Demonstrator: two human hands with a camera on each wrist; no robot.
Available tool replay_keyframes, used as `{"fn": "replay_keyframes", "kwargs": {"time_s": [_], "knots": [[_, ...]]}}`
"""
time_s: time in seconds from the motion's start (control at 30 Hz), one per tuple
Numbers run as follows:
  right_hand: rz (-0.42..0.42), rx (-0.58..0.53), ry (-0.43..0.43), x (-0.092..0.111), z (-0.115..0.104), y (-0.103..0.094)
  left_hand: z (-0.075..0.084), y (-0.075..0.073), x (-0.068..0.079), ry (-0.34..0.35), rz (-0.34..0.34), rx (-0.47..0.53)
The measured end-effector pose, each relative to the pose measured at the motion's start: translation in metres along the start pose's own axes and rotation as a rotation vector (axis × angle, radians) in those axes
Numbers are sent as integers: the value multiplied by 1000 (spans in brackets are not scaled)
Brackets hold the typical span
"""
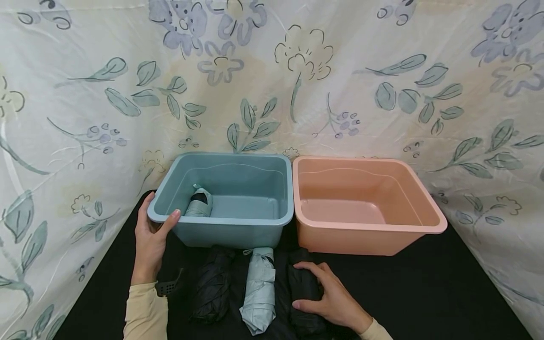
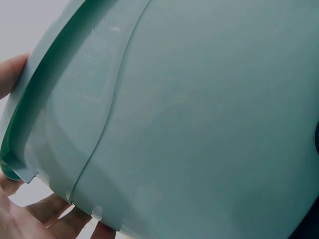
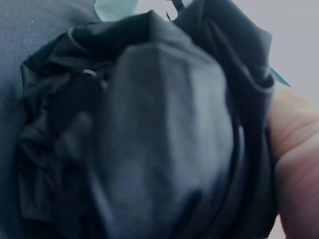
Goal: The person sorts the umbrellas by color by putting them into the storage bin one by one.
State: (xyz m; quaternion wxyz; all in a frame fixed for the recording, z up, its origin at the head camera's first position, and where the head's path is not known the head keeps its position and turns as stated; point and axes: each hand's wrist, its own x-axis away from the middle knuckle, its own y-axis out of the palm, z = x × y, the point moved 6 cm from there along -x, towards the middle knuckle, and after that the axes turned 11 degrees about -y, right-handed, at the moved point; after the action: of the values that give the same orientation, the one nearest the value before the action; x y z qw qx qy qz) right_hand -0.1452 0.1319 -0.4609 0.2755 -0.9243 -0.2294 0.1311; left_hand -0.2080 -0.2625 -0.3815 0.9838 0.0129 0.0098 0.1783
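Note:
My left hand (image 1: 152,238) grips the front left corner of a blue plastic bin (image 1: 229,234), thumb over the rim and fingers around the outside. In the left wrist view, the bin's wall (image 2: 199,109) fills most of the picture. Inside the bin lies a light blue folded umbrella (image 1: 199,203) with a dark band. My right hand (image 1: 333,297) holds a black folded umbrella (image 1: 303,285) on the table, thumb and fingers on either side. That umbrella's dark cloth (image 3: 164,129) looms close and blurred in the right wrist view.
Left of the held umbrella lie another light blue folded umbrella (image 1: 259,290) and a black one (image 1: 212,285), both in front of the blue bin. A peach bin (image 1: 340,241) stands beside it on the right. Floral cloth (image 1: 297,94) hangs behind the black table surface (image 1: 446,293).

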Motion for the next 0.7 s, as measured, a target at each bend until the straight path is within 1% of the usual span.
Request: {"fn": "replay_keyframes", "kwargs": {"time_s": [0.33, 0.53, 0.7], "knots": [[-26, -19, -34, 3, 0, 2, -1, -2, 0, 1, -7, 5], [-1, -6, -32, 3, -1, 2, -2, -3, 0, 5, -11, 6], [8, -24, -47, 4, -3, 2, -1, -4, 0, 8, -15, 7]]}}
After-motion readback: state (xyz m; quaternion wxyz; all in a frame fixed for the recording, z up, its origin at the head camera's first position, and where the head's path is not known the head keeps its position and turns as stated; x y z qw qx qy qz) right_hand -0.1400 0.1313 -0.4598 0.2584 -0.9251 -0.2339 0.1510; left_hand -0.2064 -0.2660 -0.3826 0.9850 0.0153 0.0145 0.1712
